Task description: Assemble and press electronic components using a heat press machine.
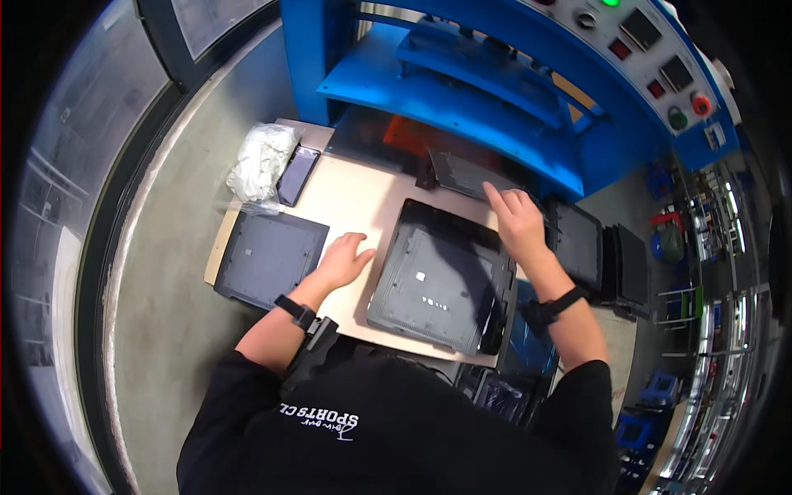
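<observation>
My left hand (341,261) hovers above the tabletop between two dark plastic panels, fingers loosely bent and apart, with nothing in it. To its left lies a flat dark grey panel (272,254). On its right is a larger black frame-like housing (441,280) with a grey inner face and small white marks. My right hand (520,221) is over the far right corner of that housing, at the near edge of another dark panel (469,172) by the press. One finger of it stretches out and the others bend; its thumb is hidden, and contact with the panel is unclear.
A blue press (454,91) rises at the far side, its control box (660,74) at upper right. A clear bag of pale material (262,161) and a small dark tray (299,175) sit at far left. More black panels (631,268) stand on the right.
</observation>
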Available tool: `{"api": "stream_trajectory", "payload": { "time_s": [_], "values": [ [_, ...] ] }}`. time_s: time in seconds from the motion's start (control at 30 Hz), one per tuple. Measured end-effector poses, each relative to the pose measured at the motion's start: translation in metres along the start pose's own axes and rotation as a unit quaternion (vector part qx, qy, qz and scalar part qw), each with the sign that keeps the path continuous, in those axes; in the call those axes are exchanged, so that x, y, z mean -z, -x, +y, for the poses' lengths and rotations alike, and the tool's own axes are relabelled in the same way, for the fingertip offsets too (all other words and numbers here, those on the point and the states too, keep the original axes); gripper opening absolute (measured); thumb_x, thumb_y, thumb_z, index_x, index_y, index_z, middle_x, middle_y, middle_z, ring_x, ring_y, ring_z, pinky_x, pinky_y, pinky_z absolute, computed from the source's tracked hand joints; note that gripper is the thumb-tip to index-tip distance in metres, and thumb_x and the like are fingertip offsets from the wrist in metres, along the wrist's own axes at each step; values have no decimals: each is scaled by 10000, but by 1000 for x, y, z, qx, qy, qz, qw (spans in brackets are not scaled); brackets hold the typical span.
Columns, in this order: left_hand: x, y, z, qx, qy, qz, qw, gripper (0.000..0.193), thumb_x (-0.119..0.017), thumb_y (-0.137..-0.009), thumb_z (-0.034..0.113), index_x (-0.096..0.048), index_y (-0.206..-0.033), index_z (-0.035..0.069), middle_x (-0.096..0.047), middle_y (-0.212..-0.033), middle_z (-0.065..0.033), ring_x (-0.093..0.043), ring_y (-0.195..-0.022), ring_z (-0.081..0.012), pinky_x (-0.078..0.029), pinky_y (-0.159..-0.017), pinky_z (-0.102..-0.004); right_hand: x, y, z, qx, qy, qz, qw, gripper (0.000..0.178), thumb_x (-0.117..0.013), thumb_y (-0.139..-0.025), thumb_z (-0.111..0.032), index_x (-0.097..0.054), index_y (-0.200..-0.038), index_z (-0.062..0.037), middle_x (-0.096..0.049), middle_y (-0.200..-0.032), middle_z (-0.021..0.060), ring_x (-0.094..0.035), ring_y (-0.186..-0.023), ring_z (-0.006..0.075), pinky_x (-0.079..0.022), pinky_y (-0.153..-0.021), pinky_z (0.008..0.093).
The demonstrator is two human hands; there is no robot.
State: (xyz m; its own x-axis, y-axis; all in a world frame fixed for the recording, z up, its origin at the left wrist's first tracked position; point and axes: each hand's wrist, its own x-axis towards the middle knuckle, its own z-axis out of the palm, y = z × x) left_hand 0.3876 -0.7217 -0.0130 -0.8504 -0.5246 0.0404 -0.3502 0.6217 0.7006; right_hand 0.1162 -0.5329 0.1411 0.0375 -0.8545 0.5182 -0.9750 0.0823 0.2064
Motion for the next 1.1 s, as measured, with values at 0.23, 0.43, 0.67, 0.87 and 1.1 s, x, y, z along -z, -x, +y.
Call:
{"api": "stream_trajectory", "payload": {
  "time_s": [0.23,0.43,0.67,0.87,1.1],
  "values": [
    [-51,-6,-23,-47,-179,-5,983,496,-507,-879,314,-440,-1322,99,-319,-1439,-108,-219,-1349,-335,-173,-1091,-516,-117,-36,14,-26,24,78,996,443,-561,-710,-33,-594,-1151,-70,-579,-1055,105,-550,-981,321,-463,-856,407],
    [-35,-8,-11,-27,-171,6,985,495,-543,-851,338,-489,-1278,93,-371,-1400,-116,-263,-1323,-325,-188,-1082,-501,-204,-60,50,-75,-39,-69,994,523,-499,-756,48,-545,-1244,-134,-503,-1293,142,-477,-1156,372,-386,-981,459],
    [-34,-14,-12,-22,-167,8,986,498,-563,-830,361,-515,-1247,94,-404,-1377,-106,-290,-1310,-324,-199,-1076,-499,-243,-96,89,-319,-383,-209,841,382,-544,-896,-77,-524,-1274,-126,-447,-1349,174,-436,-1233,317,-324,-1038,383],
    [-36,-13,-12,-16,-167,6,986,502,-570,-829,364,-514,-1251,97,-399,-1378,-111,-286,-1312,-330,-198,-1076,-502,-227,-102,67,-121,-156,-260,945,549,-591,-880,-319,-423,-1356,-103,-341,-1421,192,-317,-1314,349,-268,-1074,405],
    [-38,-13,-8,-17,-165,-3,986,501,-571,-836,356,-509,-1259,96,-386,-1387,-118,-272,-1321,-337,-187,-1078,-502,-219,-98,49,-153,-83,-354,919,936,-575,-780,-601,-178,-1453,-85,-172,-1495,197,-121,-1382,397,-139,-1104,515]
  ]
}}
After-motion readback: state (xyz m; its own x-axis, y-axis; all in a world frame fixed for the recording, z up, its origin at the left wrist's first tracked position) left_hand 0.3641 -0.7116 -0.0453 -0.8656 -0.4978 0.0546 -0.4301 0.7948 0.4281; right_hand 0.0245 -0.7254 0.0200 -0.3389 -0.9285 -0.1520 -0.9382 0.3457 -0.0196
